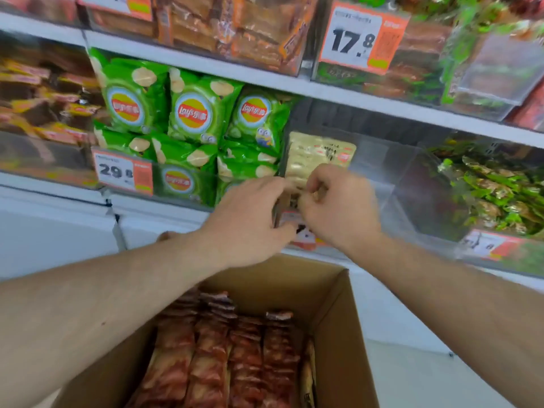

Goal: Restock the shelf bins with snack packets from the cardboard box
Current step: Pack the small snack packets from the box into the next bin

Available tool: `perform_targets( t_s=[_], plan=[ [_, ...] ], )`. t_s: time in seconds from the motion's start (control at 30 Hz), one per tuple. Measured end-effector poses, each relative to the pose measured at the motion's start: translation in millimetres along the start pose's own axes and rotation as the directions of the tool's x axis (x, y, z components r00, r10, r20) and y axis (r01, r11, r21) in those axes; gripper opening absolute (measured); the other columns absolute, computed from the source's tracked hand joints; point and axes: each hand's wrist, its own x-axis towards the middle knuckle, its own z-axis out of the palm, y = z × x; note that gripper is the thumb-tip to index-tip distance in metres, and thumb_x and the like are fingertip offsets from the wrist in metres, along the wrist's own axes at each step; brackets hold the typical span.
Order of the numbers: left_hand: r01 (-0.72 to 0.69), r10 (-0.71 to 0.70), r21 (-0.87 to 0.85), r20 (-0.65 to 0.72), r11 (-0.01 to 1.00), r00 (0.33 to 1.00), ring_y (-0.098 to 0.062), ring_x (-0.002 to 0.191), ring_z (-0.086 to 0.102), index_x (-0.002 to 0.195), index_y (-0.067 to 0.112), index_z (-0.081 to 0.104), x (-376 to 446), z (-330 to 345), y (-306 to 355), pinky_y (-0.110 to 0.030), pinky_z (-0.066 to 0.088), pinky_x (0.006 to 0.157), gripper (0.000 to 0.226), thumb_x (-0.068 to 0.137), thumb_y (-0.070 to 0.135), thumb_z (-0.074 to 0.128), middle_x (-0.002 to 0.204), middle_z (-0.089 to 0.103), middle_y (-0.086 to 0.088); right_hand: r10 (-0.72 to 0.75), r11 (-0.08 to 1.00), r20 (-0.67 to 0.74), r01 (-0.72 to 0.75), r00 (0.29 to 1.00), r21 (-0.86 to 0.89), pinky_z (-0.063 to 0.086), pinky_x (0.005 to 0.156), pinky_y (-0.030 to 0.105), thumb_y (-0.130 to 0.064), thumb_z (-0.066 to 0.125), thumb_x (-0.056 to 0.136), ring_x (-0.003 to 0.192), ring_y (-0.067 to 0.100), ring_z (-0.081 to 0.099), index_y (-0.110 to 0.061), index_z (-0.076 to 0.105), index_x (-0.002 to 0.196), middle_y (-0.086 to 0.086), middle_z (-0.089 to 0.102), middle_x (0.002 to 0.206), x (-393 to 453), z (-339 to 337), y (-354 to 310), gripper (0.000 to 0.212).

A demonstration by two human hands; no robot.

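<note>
- Both grips meet at the middle of the frame, at the front of a clear shelf bin. Left hand has its fingers bent around the edge of a small packet stack, thumb low near the price tag. Right hand has its fingers curled tight, pinching what looks like a little snack packet, though it's blurry so I can't tell exactly what is pinched.
- Cardboard box fills the bottom centre, flaps open, sitting under both forearms. It's packed with upright rows of reddish-brown snack packets, plus a paler one or two tucked along the right wall.
- Left of the hands is a bin stuffed with green Lay's chip bags, stacked in a couple of layers.
- Beige packet stands upright inside the clear bin, just above the hands, against its left side.
- Green-wrapped snacks are heaped in the bin at right of the frame.
- Upper shelf holds brown and orange packs, with a price tag reading 17.8 at upper right.
- Another tag reading 29.8 hangs on the chip bin, left of centre.
</note>
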Motion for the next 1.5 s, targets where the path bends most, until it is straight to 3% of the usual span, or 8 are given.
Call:
perform_targets(
  t_s=[0.17, 0.4, 0.77, 0.87, 1.1, 1.2, 1.37, 1.5],
  plan=[
    [0.165, -0.201, 0.121, 0.414, 0.979, 0.888, -0.006, 0.103, 0.056, 0.123, 0.030, 0.055, -55, 1, -50, -0.023, 0.043, 0.084, 0.039, 0.085, 0.031, 0.064, 0.107, 0.057, 0.017, -0.134, 0.991, 0.340, 0.123, 0.931, 0.053, 0.048, 0.060, 0.033, -0.027, 0.056, 0.070, 0.070, 0.026, 0.060, -0.025, 0.053, 0.070, -0.007, 0.056, 0.069, -73, 71, -11, 0.004],
    [0.444, -0.389, 0.074, 0.623, 0.893, 0.678, -0.004, 0.095, 0.058, 0.134, 0.022, 0.049, -81, 21, -102, -0.013, 0.040, 0.070, 0.044, 0.093, 0.029, 0.060, 0.116, 0.063, 0.011, 0.236, 0.964, 0.825, -0.015, 0.514, -0.267, 0.054, 0.079, 0.035, -0.030, 0.057, 0.083, 0.097, 0.028, 0.064, -0.025, 0.064, 0.090, 0.001, 0.068, 0.101, -148, 186, 38, 0.011],
    [0.799, -0.572, -0.041, 0.676, 0.599, 0.464, -0.021, 0.077, 0.057, 0.093, 0.018, 0.057, -96, 62, -135, -0.036, 0.051, 0.072, 0.009, 0.086, 0.016, 0.063, 0.089, 0.063, -0.013, 0.499, 0.850, 0.668, -0.163, 0.552, -0.501, 0.054, 0.082, 0.038, -0.022, 0.046, 0.097, 0.107, 0.029, 0.064, -0.024, 0.066, 0.113, 0.004, 0.063, 0.117, -185, 277, 103, 0.026],
    [0.881, -0.608, -0.057, 0.703, 0.470, 0.370, -0.014, 0.078, 0.061, 0.092, 0.015, 0.061, -102, 69, -135, -0.020, 0.048, 0.060, 0.002, 0.090, 0.015, 0.062, 0.083, 0.063, -0.004, 0.440, 0.880, 0.669, -0.141, 0.599, -0.453, 0.049, 0.074, 0.036, -0.018, 0.046, 0.096, 0.100, 0.033, 0.064, -0.022, 0.066, 0.108, 0.007, 0.056, 0.119, -186, 284, 102, 0.024],
    [0.985, -0.586, -0.089, 0.810, -0.149, -0.015, -0.029, 0.094, 0.064, 0.141, 0.005, 0.044, -112, 72, -144, -0.044, 0.054, 0.085, 0.061, 0.100, 0.051, 0.042, 0.118, 0.065, -0.013, 0.302, 0.926, 0.492, -0.373, 0.816, 0.051, 0.051, 0.076, 0.041, -0.017, 0.053, 0.096, 0.089, 0.034, 0.062, -0.018, 0.050, 0.092, 0.007, 0.060, 0.097, -196, 223, 51, 0.005],
    [0.953, -0.564, -0.171, 0.826, -0.249, 0.001, -0.034, 0.097, 0.064, 0.137, 0.005, 0.043, -109, 69, -142, -0.044, 0.055, 0.075, 0.070, 0.095, 0.060, 0.047, 0.125, 0.062, -0.018, 0.111, 0.891, 0.494, -0.306, 0.862, 0.335, 0.046, 0.090, 0.018, -0.016, 0.051, 0.096, 0.103, 0.011, 0.059, -0.028, 0.046, 0.095, -0.004, 0.061, 0.108, -204, 185, 13, 0.013],
    [0.962, -0.736, -0.273, 0.653, -0.008, 0.179, -0.032, 0.085, 0.072, 0.104, 0.003, 0.071, -113, 78, -139, -0.046, 0.059, 0.079, 0.018, 0.086, 0.005, 0.070, 0.094, 0.075, -0.017, -0.240, 0.824, 0.505, -0.100, 0.829, 0.557, 0.039, 0.095, 0.011, -0.021, 0.052, 0.084, 0.111, 0.004, 0.052, -0.027, 0.043, 0.108, -0.002, 0.050, 0.128, -206, 157, -5, 0.027],
    [0.964, -0.729, -0.256, 0.647, 0.065, 0.221, -0.030, 0.093, 0.071, 0.098, 0.007, 0.070, -114, 76, -139, -0.044, 0.057, 0.088, 0.013, 0.089, -0.001, 0.066, 0.097, 0.075, -0.013, 0.140, 0.961, 0.601, -0.255, 0.787, 0.109, 0.048, 0.088, 0.029, -0.020, 0.058, 0.078, 0.097, 0.013, 0.057, -0.020, 0.059, 0.111, -0.003, 0.056, 0.116, -193, 192, 51, 0.033]
  ],
)
